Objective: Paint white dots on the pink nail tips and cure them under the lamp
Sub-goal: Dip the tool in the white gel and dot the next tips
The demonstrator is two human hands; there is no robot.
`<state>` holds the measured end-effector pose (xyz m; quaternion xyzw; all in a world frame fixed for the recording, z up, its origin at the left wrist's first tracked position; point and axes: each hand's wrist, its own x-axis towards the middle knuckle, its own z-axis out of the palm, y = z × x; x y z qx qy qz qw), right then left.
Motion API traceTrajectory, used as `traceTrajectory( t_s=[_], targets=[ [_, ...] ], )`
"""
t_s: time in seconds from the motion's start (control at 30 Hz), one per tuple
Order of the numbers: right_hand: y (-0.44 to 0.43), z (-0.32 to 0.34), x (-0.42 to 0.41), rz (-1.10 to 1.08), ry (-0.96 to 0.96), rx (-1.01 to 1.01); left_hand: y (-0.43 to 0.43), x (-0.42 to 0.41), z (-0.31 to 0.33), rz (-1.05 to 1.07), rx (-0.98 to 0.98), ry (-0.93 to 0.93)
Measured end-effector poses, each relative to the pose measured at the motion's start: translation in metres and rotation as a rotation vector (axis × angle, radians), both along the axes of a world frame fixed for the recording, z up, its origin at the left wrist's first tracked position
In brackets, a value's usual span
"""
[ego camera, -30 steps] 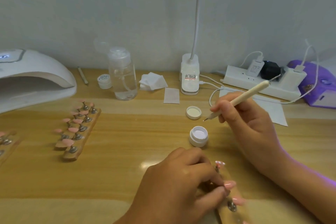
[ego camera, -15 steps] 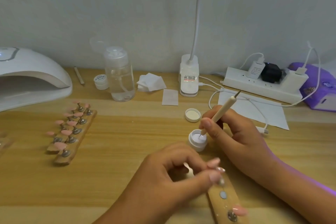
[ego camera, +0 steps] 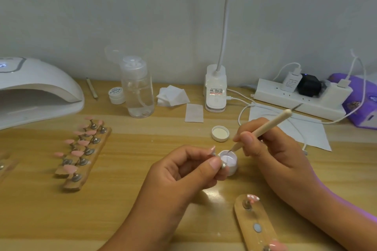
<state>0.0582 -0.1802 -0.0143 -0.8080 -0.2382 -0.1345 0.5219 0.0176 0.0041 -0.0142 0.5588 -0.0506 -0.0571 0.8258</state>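
Note:
My left hand [ego camera: 183, 171] pinches a small metal nail stand [ego camera: 223, 166] with a pink nail tip [ego camera: 212, 149], held just left of the open white paint jar [ego camera: 229, 161]. My right hand [ego camera: 271, 149] grips a cream dotting pen [ego camera: 269, 124] like a pencil, its fine point just above the jar's white paint. A wooden holder [ego camera: 257, 226] at the bottom carries a pink tip with white dots [ego camera: 253, 197] and another pink tip [ego camera: 277, 245]. Two wooden holders [ego camera: 85, 155] with several plain pink tips lie to the left. The white curing lamp [ego camera: 36, 89] stands at the far left.
The jar's lid [ego camera: 220, 133] lies behind the jar. Along the wall stand a clear pump bottle [ego camera: 137, 89], a small white pot [ego camera: 116, 94], cotton pads [ego camera: 173, 96], a desk lamp base [ego camera: 215, 89], a power strip [ego camera: 299, 98] with cables and a purple pack [ego camera: 361, 100]. White paper [ego camera: 306, 130] lies right.
My left hand lifted a nail tip on its stand off the near holder and brought it beside the jar. My right hand lowered the pen point to the jar.

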Motion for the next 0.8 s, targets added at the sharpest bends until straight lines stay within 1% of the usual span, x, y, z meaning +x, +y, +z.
traceTrajectory(
  t_s=[0.1,0.23,0.4,0.53,0.6,0.7,0.8],
  targets=[
    [0.0,0.006,-0.003,-0.015,0.015,0.144,0.0,-0.001,-0.001,-0.051,0.094,-0.063],
    [-0.006,0.019,-0.009,-0.043,0.057,0.251,-0.002,-0.003,-0.002,-0.041,0.21,-0.112],
    [-0.018,0.026,-0.025,0.007,0.221,0.435,-0.004,-0.009,0.003,-0.047,0.211,-0.123],
    [-0.02,0.018,-0.035,0.041,0.245,0.59,-0.004,-0.015,0.004,-0.109,0.225,-0.174],
    [-0.016,0.012,-0.038,0.061,0.296,0.66,-0.006,-0.017,0.004,-0.132,0.224,-0.194],
    [-0.012,0.003,-0.039,0.081,0.408,0.712,-0.009,-0.017,-0.001,-0.169,0.264,-0.178],
    [-0.011,0.001,-0.038,0.088,0.455,0.742,-0.008,-0.011,-0.005,-0.208,0.284,-0.156]
  ],
)
